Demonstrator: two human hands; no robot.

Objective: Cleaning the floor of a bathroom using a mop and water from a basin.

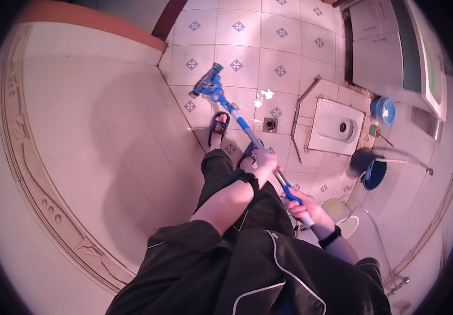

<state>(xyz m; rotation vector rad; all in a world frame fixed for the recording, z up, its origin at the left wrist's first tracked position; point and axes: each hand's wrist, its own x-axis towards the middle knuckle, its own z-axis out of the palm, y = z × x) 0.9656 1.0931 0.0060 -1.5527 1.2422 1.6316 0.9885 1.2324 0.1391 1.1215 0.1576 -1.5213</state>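
Note:
A blue-headed mop with a metal pole slants across the view from upper left to lower right. My left hand is wrapped around the middle of the pole. Lower down, my right hand grips the blue and white end of the handle. The mop head is beyond my feet, over the floor tiles beside the left wall; whether it presses on the tiles I cannot tell. Wet, shiny patches show on the tiled floor right of the mop head.
A floor drain lies right of my sandalled feet. A squat toilet sits on a raised tiled step. Along the right wall stand a blue bucket, a green-headed brush, a dark bucket and a cabinet.

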